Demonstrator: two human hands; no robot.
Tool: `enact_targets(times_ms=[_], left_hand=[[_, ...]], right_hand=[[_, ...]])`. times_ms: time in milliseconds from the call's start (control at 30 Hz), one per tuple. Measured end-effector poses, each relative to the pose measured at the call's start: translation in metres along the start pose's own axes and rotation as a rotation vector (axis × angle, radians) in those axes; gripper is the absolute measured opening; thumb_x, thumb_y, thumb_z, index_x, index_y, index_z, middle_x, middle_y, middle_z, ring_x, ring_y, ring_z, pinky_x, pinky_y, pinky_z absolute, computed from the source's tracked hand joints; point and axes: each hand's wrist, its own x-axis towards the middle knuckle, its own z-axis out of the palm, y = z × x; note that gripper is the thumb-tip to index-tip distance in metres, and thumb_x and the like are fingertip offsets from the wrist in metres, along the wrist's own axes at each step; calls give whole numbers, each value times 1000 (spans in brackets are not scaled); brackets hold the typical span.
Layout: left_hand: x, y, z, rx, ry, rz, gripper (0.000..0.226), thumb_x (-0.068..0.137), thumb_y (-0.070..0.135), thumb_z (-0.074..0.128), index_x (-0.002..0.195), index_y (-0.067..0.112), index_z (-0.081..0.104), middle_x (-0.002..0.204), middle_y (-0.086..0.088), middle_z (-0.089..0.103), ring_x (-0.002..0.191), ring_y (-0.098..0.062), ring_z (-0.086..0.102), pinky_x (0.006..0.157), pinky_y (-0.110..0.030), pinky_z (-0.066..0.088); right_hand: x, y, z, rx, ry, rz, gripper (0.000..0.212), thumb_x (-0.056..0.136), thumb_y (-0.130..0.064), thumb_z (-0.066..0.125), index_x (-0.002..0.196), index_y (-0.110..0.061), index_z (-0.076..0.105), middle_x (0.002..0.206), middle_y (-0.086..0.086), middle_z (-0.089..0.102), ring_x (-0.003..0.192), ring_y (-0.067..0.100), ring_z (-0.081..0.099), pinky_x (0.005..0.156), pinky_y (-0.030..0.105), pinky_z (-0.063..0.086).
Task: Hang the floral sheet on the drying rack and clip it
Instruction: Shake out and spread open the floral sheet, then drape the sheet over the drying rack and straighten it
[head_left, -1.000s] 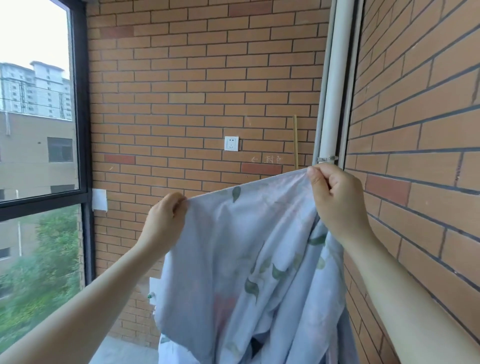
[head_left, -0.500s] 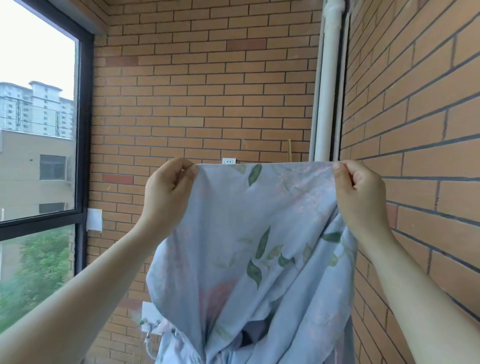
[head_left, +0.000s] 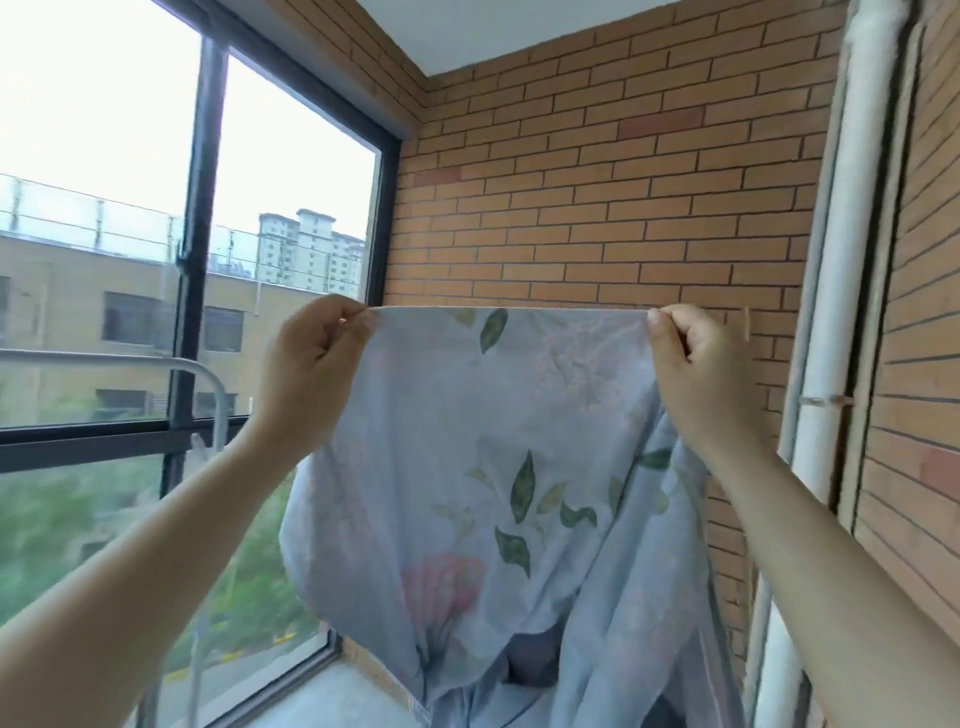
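A pale blue floral sheet (head_left: 498, 467) with green leaves and a pink flower hangs in front of me, its top edge pulled straight and level. My left hand (head_left: 311, 369) pinches the top edge at the left corner. My right hand (head_left: 696, 369) pinches the same edge at the right. The rest of the sheet falls in loose folds below, out of the frame. A grey metal drying rack (head_left: 208, 379) shows at the left, its curved top bar below and left of my left hand, apart from the sheet. No clips are in view.
A big dark-framed window (head_left: 187, 208) fills the left side. Brick walls (head_left: 597, 208) stand ahead and close on the right. White vertical pipes (head_left: 831, 312) run down the corner at the right. A concrete ledge (head_left: 332, 691) lies at the bottom.
Both hands have lifted the sheet and pulled its top edge taut and level. The view has swung left and up, so the window and the rack bar now show.
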Motion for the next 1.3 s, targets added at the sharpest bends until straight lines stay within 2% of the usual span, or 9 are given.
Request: enact_targets(times_ms=[167, 300, 433, 600, 733, 833, 933, 1200, 1300], left_hand=[[-27, 28, -82, 232, 136, -57, 20, 93, 23, 59, 80, 9, 64, 54, -1, 38, 42, -3, 35, 41, -13, 24], [-43, 46, -141, 346, 189, -73, 24, 92, 25, 60, 78, 5, 63, 60, -11, 40, 47, -5, 32, 46, -20, 26], [-58, 60, -194, 458, 219, -35, 24, 92, 22, 62, 77, 2, 65, 66, -27, 48, 58, -12, 39, 55, -28, 31], [-67, 57, -239, 534, 219, -65, 24, 91, 22, 62, 73, 7, 62, 58, -4, 40, 55, -9, 34, 51, -19, 29], [-73, 32, -266, 587, 243, -127, 27, 90, 21, 63, 75, -1, 62, 59, -8, 43, 55, -10, 34, 49, -19, 29], [-68, 13, -282, 611, 249, -164, 18, 89, 18, 63, 77, 6, 68, 65, -19, 56, 60, -14, 42, 51, -18, 32], [-50, -1, -300, 631, 229, -158, 18, 89, 18, 64, 75, 8, 68, 65, -23, 54, 58, -11, 40, 50, -18, 31], [-1, -45, -361, 672, 218, -119, 19, 89, 20, 63, 76, 6, 68, 71, -22, 61, 61, -13, 44, 53, -19, 33], [7, -57, -383, 697, 227, -127, 19, 90, 19, 63, 75, 7, 68, 68, -21, 60, 57, -10, 42, 47, -14, 30]], right_hand=[[-16, -45, 40, 176, -114, -36, 38, 101, -20, 45, 63, -19, 44, 51, -7, 37, 49, 4, 39, 46, 17, 27], [-33, -84, 69, 317, -180, -27, 31, 101, -22, 46, 70, -17, 53, 57, -8, 46, 53, 6, 43, 48, 11, 33], [-44, -120, 97, 431, -234, -45, 33, 100, -23, 46, 74, -8, 60, 60, 2, 55, 57, 15, 49, 52, 20, 35], [-61, -154, 128, 534, -279, -22, 37, 100, -21, 47, 64, -16, 50, 56, -4, 47, 53, 7, 42, 49, 17, 32], [-72, -174, 164, 575, -300, -27, 43, 100, -19, 48, 57, -22, 41, 50, -7, 40, 48, 7, 37, 46, 15, 30], [-73, -183, 198, 581, -304, -18, 43, 100, -23, 47, 60, -6, 49, 48, 4, 42, 48, 20, 39, 47, 23, 29], [-72, -194, 229, 576, -306, -6, 42, 100, -24, 47, 67, 2, 56, 50, 11, 48, 50, 28, 46, 48, 24, 31], [-67, -244, 303, 590, -285, 15, 40, 100, -25, 48, 70, 0, 57, 55, 12, 54, 52, 25, 48, 51, 33, 36], [-67, -265, 327, 613, -281, 22, 43, 100, -24, 47, 62, -5, 46, 50, 3, 42, 47, 16, 36, 46, 28, 27]])
